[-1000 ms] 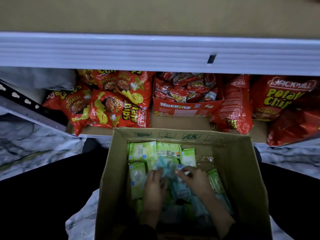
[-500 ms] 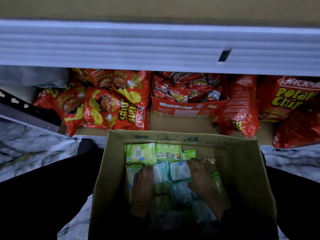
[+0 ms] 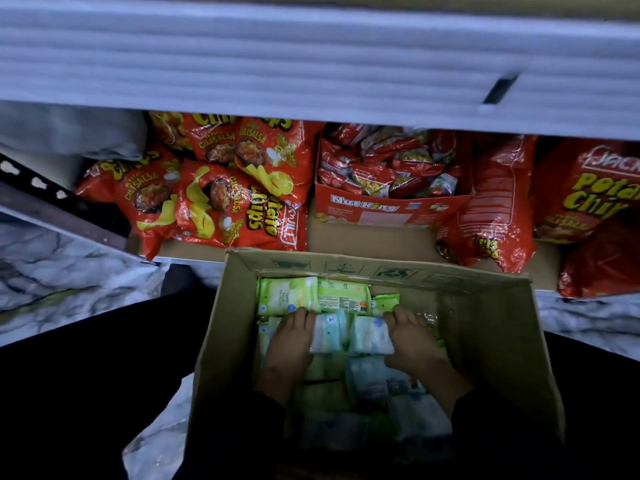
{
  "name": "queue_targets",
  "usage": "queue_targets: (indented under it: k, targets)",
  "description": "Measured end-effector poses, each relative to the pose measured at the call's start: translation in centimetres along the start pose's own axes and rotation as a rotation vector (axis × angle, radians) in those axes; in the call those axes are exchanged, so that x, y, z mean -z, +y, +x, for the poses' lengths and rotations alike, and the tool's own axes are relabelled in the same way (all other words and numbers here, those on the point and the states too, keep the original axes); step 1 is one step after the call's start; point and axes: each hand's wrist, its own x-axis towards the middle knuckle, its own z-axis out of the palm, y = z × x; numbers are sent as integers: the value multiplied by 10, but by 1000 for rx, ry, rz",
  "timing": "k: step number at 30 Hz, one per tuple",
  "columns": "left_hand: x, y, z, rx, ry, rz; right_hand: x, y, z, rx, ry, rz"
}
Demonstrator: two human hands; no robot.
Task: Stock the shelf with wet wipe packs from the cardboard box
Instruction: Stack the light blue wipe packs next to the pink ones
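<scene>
As if to lift both at once, two pale wet wipe packs [image 3: 351,332] are squeezed side by side between the hands, low inside the cardboard box [image 3: 491,341] — the left hand [image 3: 291,344] curls round one outer end, the right hand [image 3: 412,341] round the other. The pair forms a row running left to right, parallel to the shelf [image 3: 363,240] edge beyond, where red chip bags [image 3: 225,188] lie. Each pack's own long side is too dim to judge.
</scene>
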Motion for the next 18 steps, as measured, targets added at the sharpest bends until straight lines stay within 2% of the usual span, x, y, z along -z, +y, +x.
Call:
queue_targets:
  k: [3, 6, 9, 11, 14, 18]
  targets:
    - [25, 6, -10, -22, 5, 89, 8, -2, -23, -79, 69, 50]
    - [59, 14, -21, -91, 95, 108, 27, -5, -52, -131, 159, 73]
    - [98, 27, -36, -121, 51, 198, 49, -8, -83, -162, 302, 130]
    - [121, 33, -42, -147, 178, 223, 68, -10, -104, -136, 476, 189]
    - [168, 44, -57, -235, 378, 302, 101, -11, -134, -88, 702, 132]
    - [220, 50, -72, -387, 632, 312, 149, -17, -166, -41, 898, 134]
